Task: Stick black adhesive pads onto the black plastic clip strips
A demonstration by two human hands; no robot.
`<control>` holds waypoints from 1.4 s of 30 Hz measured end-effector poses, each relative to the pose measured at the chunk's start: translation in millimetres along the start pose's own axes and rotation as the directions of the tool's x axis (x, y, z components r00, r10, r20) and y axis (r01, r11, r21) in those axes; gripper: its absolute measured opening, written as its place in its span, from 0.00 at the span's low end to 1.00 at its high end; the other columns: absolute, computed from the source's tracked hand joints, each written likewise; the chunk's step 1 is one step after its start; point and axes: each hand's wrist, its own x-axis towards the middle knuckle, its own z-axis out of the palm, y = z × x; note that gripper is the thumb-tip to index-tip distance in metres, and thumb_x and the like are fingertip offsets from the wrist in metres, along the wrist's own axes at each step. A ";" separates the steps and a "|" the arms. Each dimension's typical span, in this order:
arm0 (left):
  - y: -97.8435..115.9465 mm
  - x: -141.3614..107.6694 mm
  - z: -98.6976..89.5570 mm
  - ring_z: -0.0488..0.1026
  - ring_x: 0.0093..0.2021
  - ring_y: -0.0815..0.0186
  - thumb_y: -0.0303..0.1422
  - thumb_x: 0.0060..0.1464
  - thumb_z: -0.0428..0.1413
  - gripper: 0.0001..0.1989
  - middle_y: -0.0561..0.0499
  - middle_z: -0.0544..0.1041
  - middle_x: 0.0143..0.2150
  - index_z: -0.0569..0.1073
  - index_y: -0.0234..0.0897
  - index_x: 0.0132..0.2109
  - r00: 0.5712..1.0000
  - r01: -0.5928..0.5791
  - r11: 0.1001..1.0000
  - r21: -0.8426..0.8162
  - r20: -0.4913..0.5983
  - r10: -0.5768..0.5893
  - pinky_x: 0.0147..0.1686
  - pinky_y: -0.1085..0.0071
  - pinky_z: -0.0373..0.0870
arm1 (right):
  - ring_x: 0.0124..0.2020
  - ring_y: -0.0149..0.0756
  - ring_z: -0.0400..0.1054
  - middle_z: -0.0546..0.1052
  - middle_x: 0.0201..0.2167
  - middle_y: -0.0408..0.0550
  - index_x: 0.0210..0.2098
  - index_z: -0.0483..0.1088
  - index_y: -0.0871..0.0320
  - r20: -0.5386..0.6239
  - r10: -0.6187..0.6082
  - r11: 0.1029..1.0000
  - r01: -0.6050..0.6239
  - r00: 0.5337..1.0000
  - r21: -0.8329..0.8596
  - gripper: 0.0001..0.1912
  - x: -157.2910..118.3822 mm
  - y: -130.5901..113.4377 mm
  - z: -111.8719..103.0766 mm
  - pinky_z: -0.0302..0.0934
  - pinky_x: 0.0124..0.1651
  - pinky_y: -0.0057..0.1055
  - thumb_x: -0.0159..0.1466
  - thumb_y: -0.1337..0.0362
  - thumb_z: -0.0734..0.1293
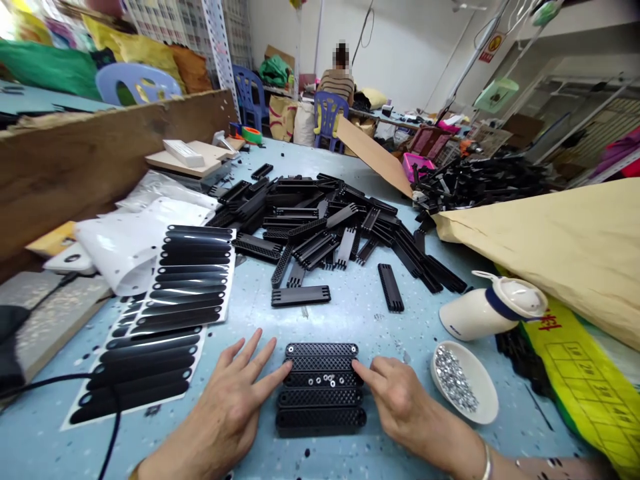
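Note:
Several black perforated plastic strips [320,387] lie side by side in a neat row on the blue table, right in front of me. Small silver screws [325,381] rest on the middle strip. My left hand [235,400] lies flat with fingers spread, fingertips touching the left ends of the strips. My right hand [400,397] presses its fingertips against the right ends. Neither hand holds anything.
A white dish of silver screws [463,383] sits right of my right hand, beside a tipped white container [487,308]. A big heap of black strips [330,230] lies beyond. Sheets of black stickers [170,313] lie left. A tan sack [560,247] is at right. A person sits far back.

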 end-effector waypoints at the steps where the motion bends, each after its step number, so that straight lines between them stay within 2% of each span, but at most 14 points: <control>1: 0.4 -1.3 -0.1 0.53 0.68 0.44 0.18 0.46 0.48 0.37 0.43 0.64 0.66 0.65 0.47 0.63 1.000 -0.001 1.000 0.000 0.000 0.001 0.55 0.43 0.62 | 0.30 0.39 0.61 0.69 0.30 0.54 0.58 0.65 0.71 -0.003 -0.011 1.000 0.011 1.000 -0.004 0.29 -0.5 0.6 0.7 0.65 0.31 0.39 0.59 0.82 0.51; 6: 3.2 -3.4 3.5 0.55 0.67 0.45 0.18 0.48 0.47 0.34 0.43 0.66 0.65 0.66 0.44 0.62 0.999 0.039 0.998 -0.044 -0.032 -0.040 0.56 0.43 0.61 | 0.30 0.39 0.60 0.69 0.29 0.53 0.58 0.64 0.70 -0.038 -0.040 0.998 0.038 0.998 -0.045 0.29 -2.8 2.8 4.4 0.64 0.31 0.38 0.59 0.81 0.52; 10: -1.3 -1.8 10.3 0.58 0.66 0.48 0.18 0.51 0.46 0.33 0.43 0.68 0.64 0.63 0.41 0.63 0.999 -0.028 0.996 -0.082 -0.035 0.025 0.56 0.48 0.63 | 0.30 0.38 0.62 0.69 0.30 0.52 0.58 0.64 0.68 -0.022 -0.013 1.000 0.013 1.000 -0.009 0.28 0.1 2.1 -0.3 0.64 0.32 0.37 0.60 0.81 0.53; 14: -2.5 -4.9 18.5 0.57 0.67 0.49 0.19 0.51 0.46 0.35 0.45 0.67 0.65 0.60 0.42 0.66 0.999 -0.023 0.995 -0.096 -0.047 0.018 0.58 0.49 0.60 | 0.27 0.36 0.62 0.68 0.27 0.50 0.53 0.69 0.68 -0.051 0.025 0.999 -0.023 0.998 0.038 0.23 4.7 1.3 -7.3 0.64 0.30 0.33 0.64 0.79 0.53; 19: 6.2 -15.4 25.4 0.57 0.66 0.46 0.19 0.47 0.45 0.41 0.44 0.66 0.65 0.53 0.41 0.69 0.998 0.055 0.997 -0.054 -0.017 -0.056 0.57 0.49 0.57 | 0.31 0.39 0.62 0.70 0.30 0.54 0.59 0.63 0.70 0.052 -0.006 0.997 0.010 0.999 -0.073 0.28 2.9 -1.6 -6.7 0.65 0.32 0.38 0.60 0.81 0.53; 22: 5.9 -17.4 24.8 0.59 0.65 0.46 0.19 0.46 0.46 0.42 0.44 0.66 0.65 0.53 0.42 0.69 0.998 0.049 0.999 -0.018 0.030 -0.049 0.55 0.51 0.60 | 0.35 0.42 0.62 0.71 0.34 0.56 0.62 0.59 0.72 0.132 -0.023 0.991 0.040 0.991 -0.130 0.33 1.3 -4.0 -5.6 0.66 0.36 0.42 0.57 0.83 0.54; 24: 3.7 -16.3 22.0 0.59 0.65 0.46 0.19 0.47 0.46 0.41 0.44 0.66 0.66 0.54 0.43 0.69 0.999 0.037 0.999 -0.023 0.040 -0.036 0.55 0.51 0.60 | 0.36 0.42 0.63 0.71 0.34 0.57 0.62 0.58 0.73 0.145 -0.028 0.991 0.047 0.989 -0.127 0.33 1.7 -4.6 -5.9 0.66 0.38 0.42 0.56 0.83 0.54; 31: 3.3 -17.0 11.0 0.58 0.65 0.46 0.19 0.48 0.46 0.40 0.45 0.66 0.65 0.55 0.43 0.69 0.999 0.028 0.998 -0.065 0.032 -0.026 0.57 0.49 0.58 | 0.34 0.43 0.63 0.71 0.33 0.58 0.61 0.59 0.74 0.134 -0.045 0.988 0.064 0.990 -0.142 0.33 3.2 -4.4 -5.9 0.66 0.35 0.42 0.55 0.83 0.54; 37: 3.7 -20.2 12.8 0.58 0.65 0.44 0.18 0.45 0.45 0.43 0.44 0.65 0.66 0.53 0.42 0.69 0.997 0.030 0.998 -0.051 0.066 -0.026 0.56 0.48 0.58 | 0.35 0.43 0.63 0.70 0.33 0.59 0.60 0.59 0.76 0.115 -0.047 0.988 0.063 0.992 -0.138 0.32 2.6 -6.0 -5.2 0.67 0.35 0.43 0.55 0.84 0.53; 42: 5.4 -15.8 13.6 0.59 0.65 0.45 0.18 0.47 0.45 0.40 0.44 0.67 0.64 0.55 0.44 0.68 0.997 0.071 0.992 -0.107 0.037 -0.067 0.56 0.47 0.60 | 0.33 0.43 0.62 0.70 0.32 0.57 0.60 0.60 0.76 0.106 -0.053 0.989 0.067 0.993 -0.135 0.32 2.7 -4.8 -3.7 0.67 0.34 0.43 0.56 0.83 0.53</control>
